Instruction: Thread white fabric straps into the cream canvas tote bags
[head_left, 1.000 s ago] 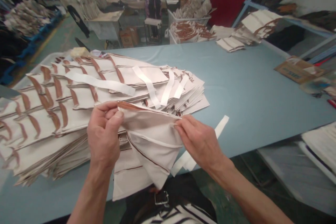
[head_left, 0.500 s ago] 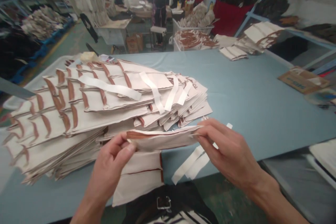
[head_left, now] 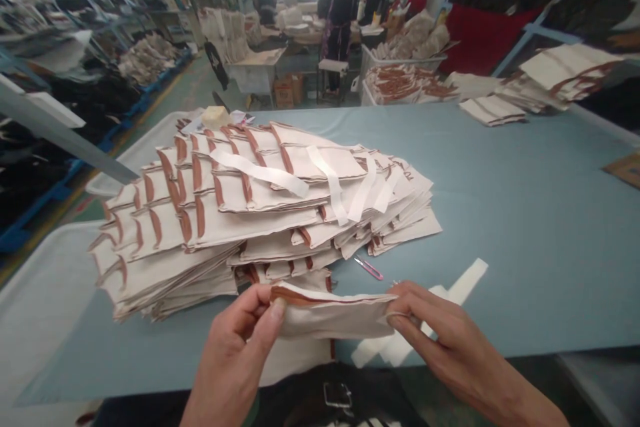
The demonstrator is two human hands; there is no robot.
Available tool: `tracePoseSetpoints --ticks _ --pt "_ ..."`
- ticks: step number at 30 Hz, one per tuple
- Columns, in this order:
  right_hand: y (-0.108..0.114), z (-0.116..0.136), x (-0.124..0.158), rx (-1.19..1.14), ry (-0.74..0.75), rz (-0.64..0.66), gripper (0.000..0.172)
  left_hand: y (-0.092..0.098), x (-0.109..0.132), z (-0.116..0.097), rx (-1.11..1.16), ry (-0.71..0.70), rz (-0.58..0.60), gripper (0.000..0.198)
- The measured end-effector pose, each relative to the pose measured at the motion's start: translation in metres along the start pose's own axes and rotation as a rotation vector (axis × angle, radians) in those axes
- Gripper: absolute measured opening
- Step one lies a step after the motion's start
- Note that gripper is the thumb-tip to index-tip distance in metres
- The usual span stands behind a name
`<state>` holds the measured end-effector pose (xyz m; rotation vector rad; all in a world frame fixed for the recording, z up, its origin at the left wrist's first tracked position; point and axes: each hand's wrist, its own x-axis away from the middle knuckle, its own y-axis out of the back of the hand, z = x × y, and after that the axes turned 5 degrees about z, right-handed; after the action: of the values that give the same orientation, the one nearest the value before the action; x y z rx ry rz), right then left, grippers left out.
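Between my two hands a cream fabric piece with a brown inner edge (head_left: 335, 317) is stretched level above the table's near edge. My left hand (head_left: 240, 340) pinches its left end, thumb in front, beside the brown edge. The right end is pinched by the fingers of my right hand (head_left: 435, 327). Below it, partly covered, lies another cream piece (head_left: 300, 360). White strips (head_left: 467, 280) lie on the table behind and under my right hand. Pink-handled thread snips (head_left: 369, 268) rest just beyond the held piece.
A large heap of cream pieces with brown edges (head_left: 220, 233) covers the table's left part, several white strips (head_left: 260, 172) on top. More pieces (head_left: 493, 109) lie at the far right of the blue table (head_left: 525, 213). Filled crates (head_left: 400, 83) and a person (head_left: 339, 7) are beyond.
My view has swung left, so the scene sits further right. Both hands still hold the fabric piece, now lower in view, and the snips have come into sight.
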<state>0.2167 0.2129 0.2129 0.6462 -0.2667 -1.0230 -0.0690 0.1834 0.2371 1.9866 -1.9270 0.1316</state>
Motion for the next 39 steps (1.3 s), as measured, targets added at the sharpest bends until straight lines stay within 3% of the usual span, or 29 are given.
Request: tracePoseSetpoints --ticks 5,7,10,13,17,29,35,39 --pt "0.006 0.018 -0.011 -0.072 -0.152 -0.205 0.028 -0.019 0.004 -0.005 0.017 0.017 -0.118 0.035" --pt "0.004 0.036 -0.022 -0.158 -0.157 -0.188 0.030 -0.025 0.003 -0.008 -0.019 0.006 -0.122 0.034" --pt "-0.009 0.059 -0.039 -0.298 -0.085 -0.083 0.018 -0.029 0.001 -0.012 -0.053 -0.024 -0.112 0.033" --pt "-0.022 0.070 -0.051 -0.375 -0.141 -0.050 0.013 -0.025 -0.002 -0.011 -0.046 -0.053 -0.065 0.032" --pt "-0.028 0.071 -0.056 -0.391 -0.243 -0.024 0.015 -0.017 -0.010 -0.006 -0.081 -0.108 0.087 0.032" --pt "-0.032 0.064 -0.061 -0.379 -0.315 0.059 0.011 -0.011 -0.016 0.008 -0.061 -0.182 0.197 0.037" --pt "-0.031 0.063 -0.063 -0.392 -0.361 0.067 0.011 -0.010 -0.025 0.023 0.122 -0.111 0.248 0.041" --pt "-0.033 0.063 -0.064 -0.412 -0.372 0.081 0.008 -0.014 -0.027 0.026 0.226 -0.015 0.214 0.039"
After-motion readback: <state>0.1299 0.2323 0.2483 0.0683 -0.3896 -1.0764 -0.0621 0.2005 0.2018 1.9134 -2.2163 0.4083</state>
